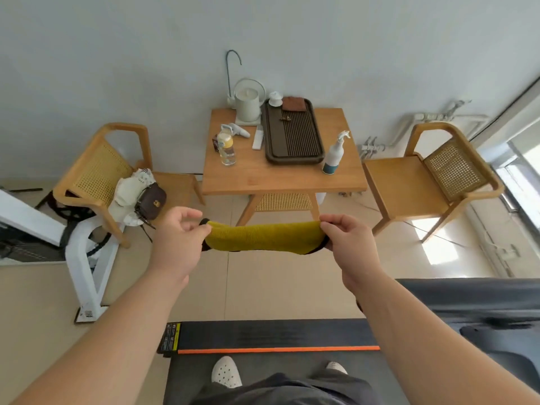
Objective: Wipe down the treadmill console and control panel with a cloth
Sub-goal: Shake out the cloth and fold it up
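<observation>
Cloth (263, 236): yellow with a dark edge, stretched level between the two hands. It hangs in the air beyond the treadmill deck, and on my screen it sits just below the table's near edge.
Left hand (178, 235): I see thumb and forefinger pinching the cloth's left end, with the other fingers loosely curled above it.
Right hand (347, 241): fingers curled round the cloth's right end, gripping it.
Treadmill deck (277, 334): dark belt underfoot, with an orange stripe across its front and a label at its left corner.
Dark grey moulded part (482, 311): lower right, beside the right forearm. I cannot tell whether it is the console.
Shoes (226, 372): two, white and perforated, on the belt.
Table (280, 176): wooden, against the wall, beyond the cloth.
Spray bottle (334, 154): white with a teal base, at the table's front right.
Tea tray (295, 159): dark and slatted, mid-table.
Kettle (247, 105): white, at the back of the table.
Water bottle (226, 147): clear, on the table's left side.
Left chair (99, 171): wood and cane, with a brown bag (152, 200) on its seat.
Right chair (432, 176): wood and cane, right of the table.
</observation>
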Motion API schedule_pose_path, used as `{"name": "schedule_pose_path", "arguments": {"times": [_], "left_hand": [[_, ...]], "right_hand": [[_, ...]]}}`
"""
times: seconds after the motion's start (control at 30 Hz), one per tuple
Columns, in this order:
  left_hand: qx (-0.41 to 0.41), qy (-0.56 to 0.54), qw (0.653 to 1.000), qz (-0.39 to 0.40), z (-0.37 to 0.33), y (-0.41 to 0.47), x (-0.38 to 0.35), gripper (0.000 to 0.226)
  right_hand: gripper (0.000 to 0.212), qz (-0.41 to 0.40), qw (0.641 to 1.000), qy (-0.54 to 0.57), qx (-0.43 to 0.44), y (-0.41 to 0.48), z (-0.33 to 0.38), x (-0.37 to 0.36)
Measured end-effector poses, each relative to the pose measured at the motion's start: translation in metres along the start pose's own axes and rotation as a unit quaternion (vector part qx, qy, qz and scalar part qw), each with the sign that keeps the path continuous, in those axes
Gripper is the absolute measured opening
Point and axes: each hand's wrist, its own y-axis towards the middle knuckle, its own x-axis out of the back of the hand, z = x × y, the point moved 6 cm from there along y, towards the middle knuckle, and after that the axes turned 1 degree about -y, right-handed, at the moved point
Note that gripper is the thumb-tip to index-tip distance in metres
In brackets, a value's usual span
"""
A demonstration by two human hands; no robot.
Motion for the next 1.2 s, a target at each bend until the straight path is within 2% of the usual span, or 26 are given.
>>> {"name": "schedule_pose_path", "arguments": {"times": [0.07,0.17,0.3,0.43,0.53,0.63,0.7,0.73,0.8,0.9,0.97,1.2], "left_hand": [[0.007,0.006,0.999,0.037,0.014,0.011,0.023,0.032],[-0.006,0.026,0.997,0.075,0.025,0.021,0.046,0.033],[-0.034,0.089,0.993,0.066,0.027,0.035,0.063,0.029],[-0.103,0.203,0.972,0.054,0.016,0.058,0.058,0.022],[-0.158,0.232,0.959,0.044,0.004,0.082,0.047,0.018],[-0.186,0.251,0.948,0.062,-0.009,0.108,0.034,0.016],[-0.127,0.212,0.964,0.098,-0.011,0.125,0.025,0.014],[-0.082,0.166,0.976,0.116,-0.012,0.130,0.020,0.013],[-0.017,0.092,0.989,0.116,-0.019,0.141,0.011,0.012],[0.026,0.048,0.995,0.086,-0.032,0.158,0.002,0.014],[0.040,0.028,0.996,0.077,-0.043,0.170,-0.006,0.011],[0.027,0.009,0.996,0.088,-0.063,0.197,-0.070,0.025]], "right_hand": [[0.017,-0.001,1.000,-0.019,0.012,-0.002,0.007,-0.018],[0.018,0.014,0.998,-0.050,0.024,0.000,0.015,-0.042],[0.020,0.047,0.996,-0.074,0.030,0.013,0.022,-0.063],[0.021,0.066,0.990,-0.123,0.022,0.042,0.027,-0.073],[0.016,0.102,0.979,-0.176,0.026,0.066,0.035,-0.078],[0.029,0.142,0.938,-0.310,0.060,0.094,0.047,-0.084],[0.027,0.138,0.897,-0.409,0.089,0.113,0.055,-0.085],[0.018,0.139,0.891,-0.423,0.091,0.122,0.058,-0.085],[0.006,0.147,0.901,-0.400,0.084,0.137,0.063,-0.081],[0.007,0.172,0.949,-0.263,0.035,0.155,0.071,-0.076],[0.011,0.186,0.965,-0.186,0.007,0.166,0.079,-0.074],[0.017,0.080,0.988,-0.129,0.015,0.195,0.095,-0.098]]}}
